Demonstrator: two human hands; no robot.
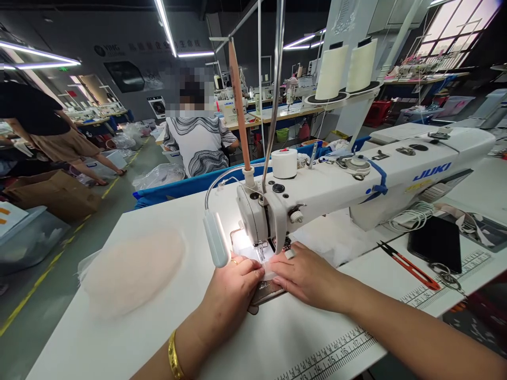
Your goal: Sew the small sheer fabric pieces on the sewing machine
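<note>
Your two hands, left hand [233,285] and right hand [303,274], press flat on one white fabric piece [264,264] under one sewing machine [340,184]; two thread cones [346,68] stand behind.

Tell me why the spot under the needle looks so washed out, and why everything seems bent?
Head view: the small lamp on the sewing machine glares on the pale fabric between the left hand and right hand, bleaching detail there. Head view: the wide lens bows the table edge and ceiling light strips; a co-worker's face is blurred.
</note>
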